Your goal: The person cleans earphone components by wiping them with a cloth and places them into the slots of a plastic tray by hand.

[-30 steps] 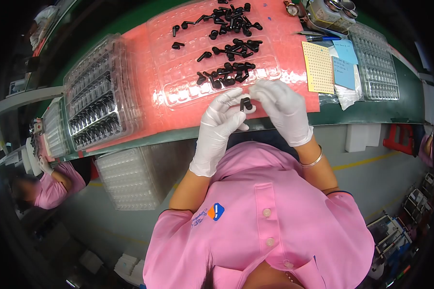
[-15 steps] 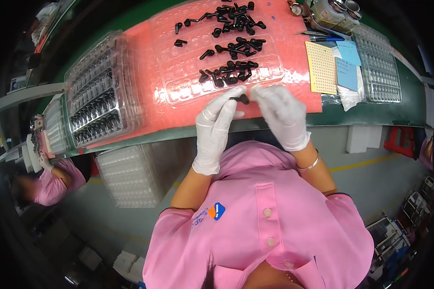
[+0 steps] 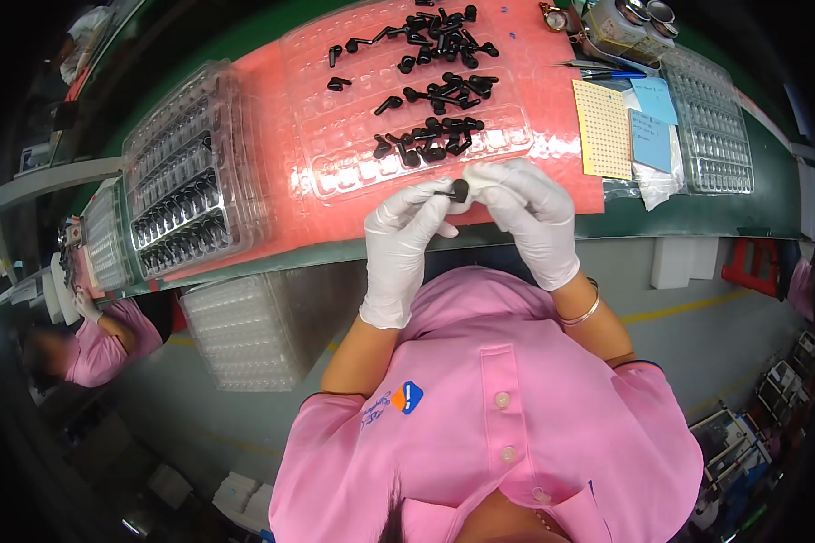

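Observation:
Both my hands wear white gloves and meet at the front edge of the pink mat [image 3: 281,195]. My left hand [image 3: 398,240] pinches a black earbud [image 3: 460,190] by its stem, with the rounded head pointing right. My right hand [image 3: 530,213] is closed right beside the earbud's head, its fingertips at or against it. Whether anything white sits between the right fingers cannot be made out. Just beyond my hands, several black earbuds [image 3: 435,145] lie in loose piles on a clear plastic tray [image 3: 335,176].
At left stands a stack of clear trays [image 3: 167,167], its top one partly filled with earbuds. To the right are a yellow dotted sheet [image 3: 602,131], blue notes [image 3: 650,140], a pen [image 3: 614,75], containers [image 3: 625,32] and more trays [image 3: 720,136]. A co-worker [image 3: 109,339] sits far left.
My right hand, blurred and slightly apart before, has come left to the earbud and steadied. The earbud has turned a little in my left fingers.

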### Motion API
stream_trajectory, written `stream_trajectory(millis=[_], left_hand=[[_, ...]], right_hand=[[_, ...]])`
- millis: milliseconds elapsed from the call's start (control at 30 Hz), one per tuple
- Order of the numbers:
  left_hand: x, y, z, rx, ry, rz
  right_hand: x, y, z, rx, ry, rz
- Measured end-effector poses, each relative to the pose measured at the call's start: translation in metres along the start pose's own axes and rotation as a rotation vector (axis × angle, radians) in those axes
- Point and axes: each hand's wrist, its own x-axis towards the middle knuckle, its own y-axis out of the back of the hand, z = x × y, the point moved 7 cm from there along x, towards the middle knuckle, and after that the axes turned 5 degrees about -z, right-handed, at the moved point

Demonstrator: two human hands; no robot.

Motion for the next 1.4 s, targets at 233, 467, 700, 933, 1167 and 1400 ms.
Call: stream_trajectory(millis=[233, 467, 700, 933, 1167, 1400], left_hand=[[-0.005, -0.001, 0.013, 0.214, -0.082, 0.051], [-0.002, 0.006, 0.020, 0.315, -0.214, 0.091], [-0.008, -0.014, 0.030, 0.633, -0.356, -0.043], [-0.009, -0.012, 0.028, 0.651, -0.288, -0.036], [-0.011, -0.021, 0.031, 0.882, -0.395, -0.031], [-0.007, -0.003, 0.015, 0.248, -0.078, -0.009]], right_hand=[[0.006, 0.001, -0.004, -0.016, 0.096, -0.062], [0.009, -0.006, 0.003, -0.062, 0.026, -0.217], [0.001, 0.003, -0.002, -0.454, 0.125, -0.115], [0.005, 0.011, 0.006, 0.021, -0.083, -0.034], [-0.003, -0.013, 0.017, 0.648, -0.346, -0.118], [-0.005, -0.020, 0.027, 0.694, -0.333, -0.130]])
